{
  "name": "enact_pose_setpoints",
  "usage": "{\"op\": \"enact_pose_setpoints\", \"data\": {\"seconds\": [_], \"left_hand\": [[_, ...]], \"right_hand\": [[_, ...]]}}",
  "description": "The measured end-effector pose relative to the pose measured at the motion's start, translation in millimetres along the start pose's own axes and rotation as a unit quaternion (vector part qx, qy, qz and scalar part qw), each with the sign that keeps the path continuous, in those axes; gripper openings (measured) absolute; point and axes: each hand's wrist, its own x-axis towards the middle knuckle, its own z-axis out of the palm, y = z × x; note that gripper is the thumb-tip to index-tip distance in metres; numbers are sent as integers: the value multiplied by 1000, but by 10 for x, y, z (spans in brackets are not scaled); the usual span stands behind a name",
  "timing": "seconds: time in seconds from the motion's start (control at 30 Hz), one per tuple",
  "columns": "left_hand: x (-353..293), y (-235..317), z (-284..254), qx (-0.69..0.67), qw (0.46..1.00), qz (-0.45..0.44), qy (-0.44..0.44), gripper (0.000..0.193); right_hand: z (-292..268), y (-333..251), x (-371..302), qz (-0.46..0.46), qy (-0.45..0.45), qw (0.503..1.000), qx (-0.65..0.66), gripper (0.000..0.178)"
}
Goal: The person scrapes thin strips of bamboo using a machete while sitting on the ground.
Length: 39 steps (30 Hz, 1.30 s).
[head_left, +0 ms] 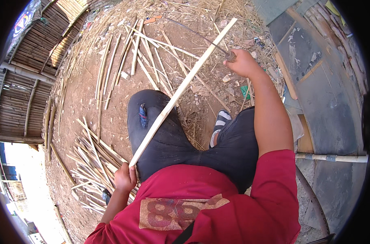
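Note:
A long pale split-bamboo strip [177, 94] slants across my dark trousers, from low left up to the far right. Its near end is gripped by my left hand [125, 177], closed beside my hip. My right hand [242, 63] is wrapped around the handle of a long, thin-bladed knife [211, 42], beyond my right knee. The dark blade points up and left, crossing the strip near its far end; whether the edge touches it, I cannot tell.
A heap of split strips [96, 164] lies on the dirt to my left. More loose strips [146, 57] are scattered ahead. A bamboo-slat wall [24, 101] stands at far left, and grey boards [331, 110] lie to the right. My sandalled foot [220, 124] is below the knife.

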Motion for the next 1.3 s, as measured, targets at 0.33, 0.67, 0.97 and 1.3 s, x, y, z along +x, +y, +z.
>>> {"op": "enact_pose_setpoints", "data": {"seconds": [0.33, 0.67, 0.97, 1.3], "left_hand": [[-309, -283, -215, 24, 1000, 1, -8, 27], [-362, -242, -134, -8, 999, -36, 13, 28], [-254, -151, -63, -60, 997, -37, 29, 29], [-340, -40, -137, -63, 995, -70, 27, 32]], "right_hand": [[39, -1214, -344, -190, -197, 940, -206, 55], [45, -832, -92, -64, -20, 997, -34, 41], [-128, -925, -180, -69, -35, 995, -60, 45], [-13, -1167, 148, -121, -45, 990, -46, 41]]}}
